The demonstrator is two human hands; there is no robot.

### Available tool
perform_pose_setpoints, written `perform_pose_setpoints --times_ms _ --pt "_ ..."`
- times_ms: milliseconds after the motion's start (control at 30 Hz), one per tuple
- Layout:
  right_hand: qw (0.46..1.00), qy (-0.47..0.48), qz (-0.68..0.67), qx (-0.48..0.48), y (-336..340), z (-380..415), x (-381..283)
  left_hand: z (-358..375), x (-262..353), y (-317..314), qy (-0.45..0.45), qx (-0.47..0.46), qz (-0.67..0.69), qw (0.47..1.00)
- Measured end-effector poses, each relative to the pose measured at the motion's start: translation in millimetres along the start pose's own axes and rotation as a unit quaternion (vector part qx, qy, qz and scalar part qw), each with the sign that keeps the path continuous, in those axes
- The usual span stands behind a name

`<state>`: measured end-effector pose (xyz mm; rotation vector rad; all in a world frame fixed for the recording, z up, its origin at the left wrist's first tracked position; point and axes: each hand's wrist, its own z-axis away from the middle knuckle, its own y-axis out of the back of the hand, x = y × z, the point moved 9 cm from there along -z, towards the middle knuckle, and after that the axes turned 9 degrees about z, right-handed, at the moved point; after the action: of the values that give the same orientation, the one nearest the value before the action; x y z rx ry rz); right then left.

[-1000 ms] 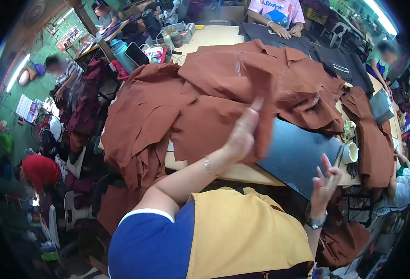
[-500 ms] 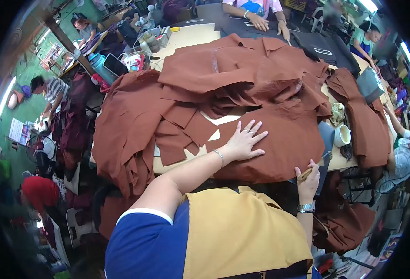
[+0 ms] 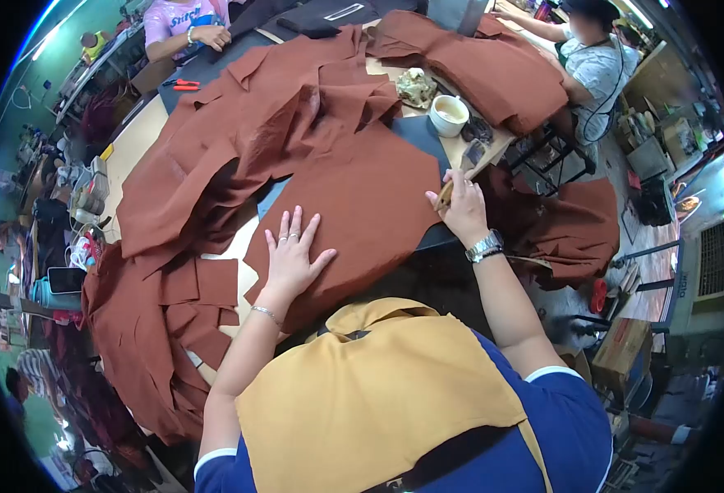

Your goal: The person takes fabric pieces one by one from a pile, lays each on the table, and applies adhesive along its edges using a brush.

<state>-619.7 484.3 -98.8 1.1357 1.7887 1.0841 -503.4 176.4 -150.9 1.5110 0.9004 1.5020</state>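
Note:
My left hand (image 3: 293, 260) lies flat, fingers spread, on a large reddish-brown leather-like sheet (image 3: 353, 197) on the worktable. My right hand (image 3: 465, 210) is closed around a wooden-handled tool (image 3: 443, 195) at the sheet's right edge; its working end is partly hidden. A white cup (image 3: 448, 116) with pale cream contents stands beyond my right hand. Beside it sits a crumpled, yellowish-stained lump (image 3: 416, 88).
Heaped brown pieces (image 3: 214, 156) cover the table's left and far side, with smaller cut pieces (image 3: 193, 300) at the left. Red-handled cutters (image 3: 183, 85) lie at the back. Another person (image 3: 598, 70) sits at the right; a person in pink (image 3: 185, 29) is across the table.
The view has swung right and closer to the table's right side. My right hand has moved forward along the sheet's right edge, still gripping the tool; my left stays flat on the sheet.

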Motion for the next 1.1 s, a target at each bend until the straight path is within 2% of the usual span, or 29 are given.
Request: perform_pose_setpoints --times_ms 100,133,233,267,400,500,533,633,667,733,800,900,1000,1100 --pt "0.999 0.007 -0.033 -0.011 -8 -7 -3 -5 -11 11 0.020 0.046 -0.002 0.999" --pt "0.999 0.017 -0.041 0.007 -8 -12 -4 -8 -21 18 0.022 0.101 0.003 0.995" --pt "1.000 0.021 -0.003 0.020 -20 -32 -6 -22 -51 32 0.058 0.163 0.036 0.984" --pt "0.999 0.035 0.001 0.036 -20 -39 -8 -24 -46 43 0.016 0.207 0.002 0.978" --pt "0.998 0.044 -0.036 0.029 -31 -54 -7 -28 -41 43 -0.012 0.227 0.006 0.974" --pt "0.988 0.045 -0.134 0.068 1 -46 -12 -34 -37 32 -0.047 0.193 0.053 0.979" --pt "0.982 0.064 -0.143 0.108 25 -39 -16 -40 -41 20 -0.003 0.121 0.113 0.986" --pt "0.957 0.118 -0.160 0.209 104 -21 -19 -40 4 6 -0.058 0.098 -0.019 0.993" --pt "0.954 0.153 -0.098 0.239 134 -13 -24 -41 18 -1 -0.068 0.069 -0.003 0.995" --pt "0.931 0.218 -0.090 0.278 176 -5 -27 -43 44 -17 -0.087 0.017 0.010 0.996" --pt "0.939 0.240 -0.014 0.248 206 -6 -34 -51 62 -23 -0.097 0.000 0.008 0.995" --pt "0.970 0.176 0.106 0.130 198 -34 -17 -59 60 -26 -0.080 0.026 0.004 0.996" --pt "0.985 0.057 0.139 0.090 167 -57 44 -61 39 -15 -0.025 0.024 0.013 0.999" --pt "0.991 0.017 0.027 0.129 160 -69 68 -55 7 -10 0.023 0.048 -0.015 0.998"
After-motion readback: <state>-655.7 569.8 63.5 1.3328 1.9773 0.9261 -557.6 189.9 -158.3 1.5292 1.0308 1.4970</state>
